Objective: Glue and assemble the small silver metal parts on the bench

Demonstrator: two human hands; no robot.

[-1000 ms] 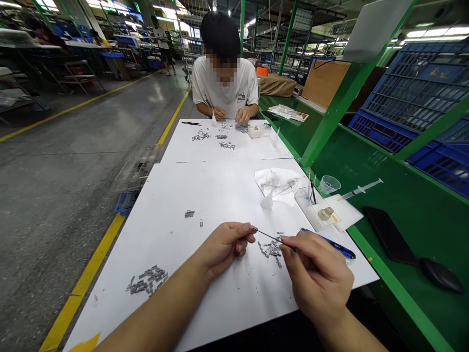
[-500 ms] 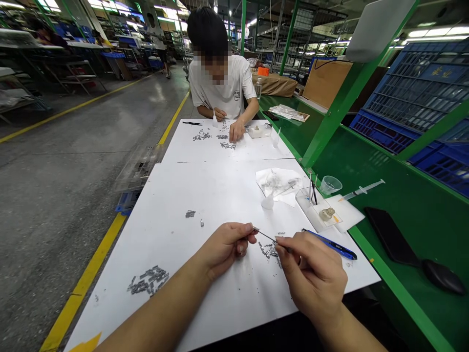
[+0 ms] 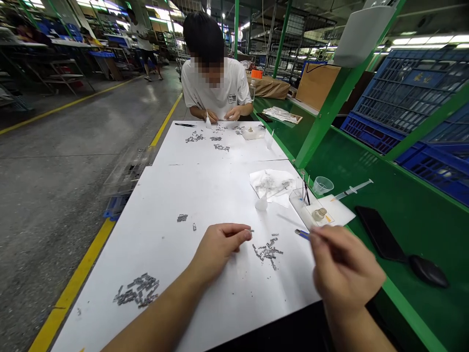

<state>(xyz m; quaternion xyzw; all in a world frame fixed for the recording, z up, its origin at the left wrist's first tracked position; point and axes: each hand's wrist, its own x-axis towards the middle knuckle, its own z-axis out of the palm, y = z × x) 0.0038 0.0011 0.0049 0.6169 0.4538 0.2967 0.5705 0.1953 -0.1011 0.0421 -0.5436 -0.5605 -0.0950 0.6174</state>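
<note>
Over the white tabletop (image 3: 205, 186), my left hand (image 3: 219, 247) pinches a small metal piece (image 3: 251, 231) between thumb and forefinger, and only its end shows. To the right, my right hand (image 3: 346, 266) is closed, with a thin rod-like tool (image 3: 293, 218) pointing left from its fingertips, smeared by motion. A loose pile of small metal pieces (image 3: 268, 252) lies between my hands. A larger pile of such pieces (image 3: 137, 289) is left of my left forearm. Further up are a small group of pieces (image 3: 182, 218) and one single piece (image 3: 194, 227).
A blue-handled cutter (image 3: 302, 234) lies by my right hand. Beyond are a white dropper bottle (image 3: 261, 203), wipe (image 3: 273, 183), tool holder (image 3: 300, 201), clear cup (image 3: 323, 185) and syringe (image 3: 354, 189). Across the table sits a co-worker (image 3: 216, 83). Phone (image 3: 379, 232) and mouse (image 3: 428, 270) lie right.
My right hand has moved right with the thin tool, away from the piece in my left hand. The co-worker's hands have drawn together near the far edge.
</note>
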